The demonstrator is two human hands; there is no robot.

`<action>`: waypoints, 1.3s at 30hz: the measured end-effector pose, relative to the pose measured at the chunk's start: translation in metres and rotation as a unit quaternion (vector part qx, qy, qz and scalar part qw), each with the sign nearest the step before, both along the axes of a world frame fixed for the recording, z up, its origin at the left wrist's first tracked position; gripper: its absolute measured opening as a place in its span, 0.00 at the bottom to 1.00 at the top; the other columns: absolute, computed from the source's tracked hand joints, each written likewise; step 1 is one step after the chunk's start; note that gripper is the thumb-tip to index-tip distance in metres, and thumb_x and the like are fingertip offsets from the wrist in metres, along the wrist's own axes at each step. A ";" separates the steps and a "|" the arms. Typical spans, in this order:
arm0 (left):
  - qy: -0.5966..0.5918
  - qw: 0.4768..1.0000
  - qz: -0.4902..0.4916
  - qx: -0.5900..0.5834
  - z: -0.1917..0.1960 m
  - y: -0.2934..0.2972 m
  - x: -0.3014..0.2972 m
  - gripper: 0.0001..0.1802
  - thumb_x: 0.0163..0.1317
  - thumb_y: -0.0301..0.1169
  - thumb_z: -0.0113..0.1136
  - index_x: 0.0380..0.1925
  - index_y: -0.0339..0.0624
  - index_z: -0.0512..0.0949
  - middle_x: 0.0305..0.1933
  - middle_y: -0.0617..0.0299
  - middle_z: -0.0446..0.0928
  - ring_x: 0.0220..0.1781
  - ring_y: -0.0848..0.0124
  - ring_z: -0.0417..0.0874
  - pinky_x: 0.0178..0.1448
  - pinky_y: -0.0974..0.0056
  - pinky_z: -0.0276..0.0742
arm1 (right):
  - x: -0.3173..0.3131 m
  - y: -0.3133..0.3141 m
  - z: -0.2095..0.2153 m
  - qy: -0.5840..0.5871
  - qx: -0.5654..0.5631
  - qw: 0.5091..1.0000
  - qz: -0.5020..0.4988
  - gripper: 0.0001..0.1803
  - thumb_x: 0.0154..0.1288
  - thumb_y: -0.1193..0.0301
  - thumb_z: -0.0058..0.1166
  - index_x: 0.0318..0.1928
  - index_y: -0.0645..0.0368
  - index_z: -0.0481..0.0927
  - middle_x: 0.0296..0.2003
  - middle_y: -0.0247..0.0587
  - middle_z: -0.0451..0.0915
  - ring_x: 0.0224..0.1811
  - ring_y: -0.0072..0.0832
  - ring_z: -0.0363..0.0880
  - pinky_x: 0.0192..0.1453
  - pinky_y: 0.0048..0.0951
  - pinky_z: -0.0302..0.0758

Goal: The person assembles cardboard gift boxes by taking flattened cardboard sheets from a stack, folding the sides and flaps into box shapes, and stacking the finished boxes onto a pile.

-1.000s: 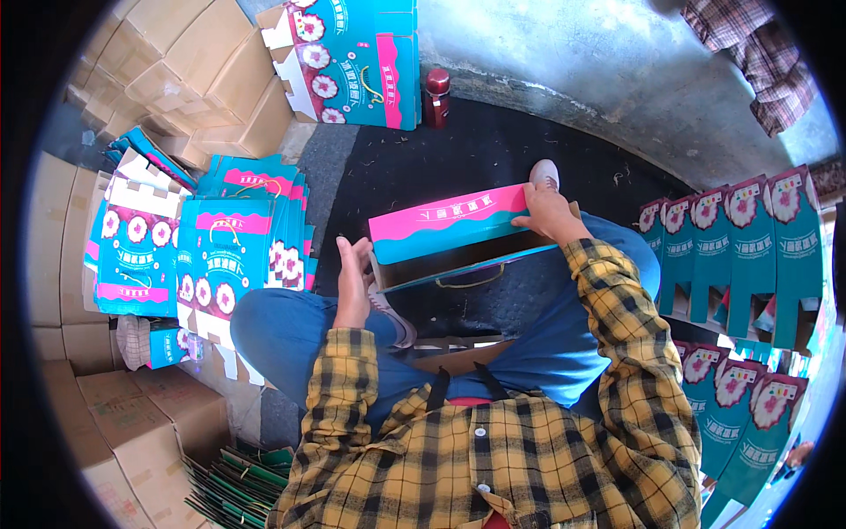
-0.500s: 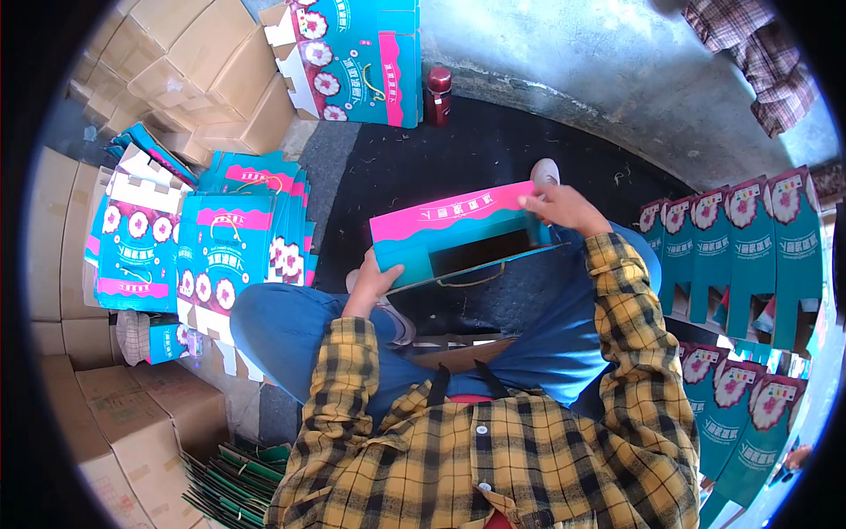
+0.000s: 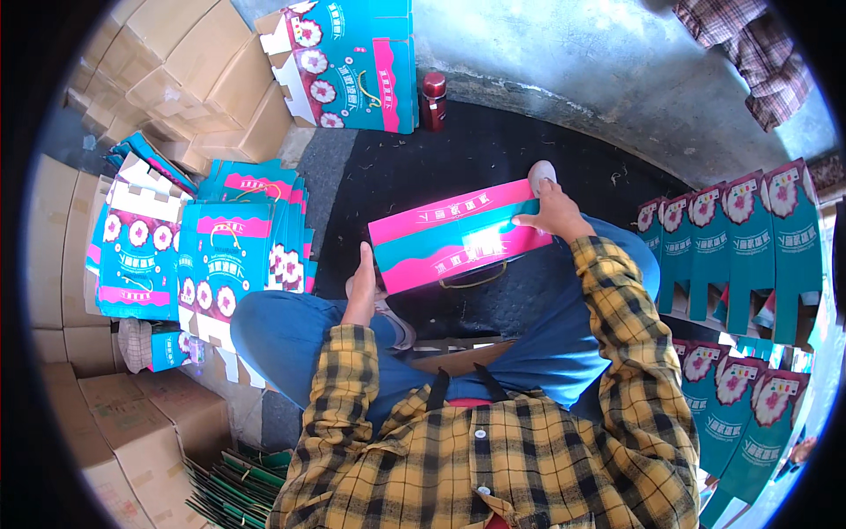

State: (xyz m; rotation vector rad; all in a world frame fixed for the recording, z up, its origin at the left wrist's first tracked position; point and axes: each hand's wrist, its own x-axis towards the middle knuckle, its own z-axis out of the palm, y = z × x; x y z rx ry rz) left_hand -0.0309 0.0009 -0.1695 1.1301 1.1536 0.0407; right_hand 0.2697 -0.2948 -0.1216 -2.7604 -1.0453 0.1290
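Between my knees is a teal and pink cardboard gift box (image 3: 445, 236); its top panel lies over the opening and catches a bright glare. A yellow cord handle (image 3: 476, 280) hangs along its near side. My right hand (image 3: 557, 214) grips the box's right end, thumb on the top and fingers at the far corner. At the left end my left hand (image 3: 362, 280) has its fingers stretched out along the end, thumb off the top.
Flat teal cartons (image 3: 225, 256) are piled at the left, near stacked brown boxes (image 3: 189, 70). A red flask (image 3: 434, 101) stands by the wall. Rows of teal boxes (image 3: 749, 256) line the right. Dark green sheets (image 3: 238, 485) lie at lower left.
The dark opening in the box top is now covered by the folded-down panel. My left thumb has come off the top, and my right hand has shifted slightly on the right end.
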 end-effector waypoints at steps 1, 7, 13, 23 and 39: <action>0.000 1.000 -0.005 0.000 0.004 -0.003 0.002 0.45 0.67 0.69 0.50 0.61 0.35 0.77 0.51 0.52 0.82 0.49 0.63 0.85 0.46 0.49 0.83 | 0.007 0.002 -0.012 0.075 -0.021 0.996 -0.036 0.55 0.51 0.36 0.70 0.61 0.76 0.75 0.54 0.68 0.81 0.59 0.56 0.81 0.63 0.43 0.77; -0.084 0.971 -0.164 0.154 -0.034 0.001 -0.002 0.36 0.68 0.59 0.61 0.57 0.36 0.80 0.50 0.56 0.85 0.51 0.66 0.85 0.55 0.60 0.80 | 0.022 0.013 -0.021 0.252 -0.050 0.966 -0.038 0.56 0.48 0.33 0.69 0.55 0.79 0.78 0.50 0.69 0.83 0.54 0.54 0.84 0.57 0.43 0.79; -0.046 0.976 -0.112 0.181 -0.007 0.011 0.005 0.28 0.68 0.49 0.67 0.57 0.38 0.80 0.50 0.57 0.85 0.52 0.70 0.84 0.57 0.63 0.78 | 0.013 0.039 0.079 0.089 0.014 0.996 -0.022 0.45 0.51 0.37 0.69 0.47 0.71 0.79 0.41 0.62 0.86 0.47 0.55 0.86 0.52 0.46 0.81; -0.304 0.892 -0.142 0.304 0.051 -0.057 0.112 0.34 0.72 0.41 0.63 0.72 0.37 0.65 0.58 0.50 0.81 0.59 0.63 0.83 0.62 0.59 0.77 | 0.037 -0.071 0.156 -0.054 0.143 0.985 -0.075 0.44 0.58 0.46 0.68 0.63 0.67 0.70 0.47 0.63 0.84 0.51 0.55 0.84 0.55 0.49 0.79; -0.195 0.788 -0.555 0.181 -0.184 -0.240 0.234 0.35 0.69 0.42 0.60 0.72 0.41 0.66 0.54 0.43 0.78 0.55 0.49 0.82 0.56 0.52 0.77 | -0.007 -0.387 -0.218 0.213 0.399 0.775 -0.443 0.45 0.54 0.73 0.67 0.73 0.64 0.62 0.65 0.53 0.73 0.66 0.43 0.74 0.70 0.40 0.71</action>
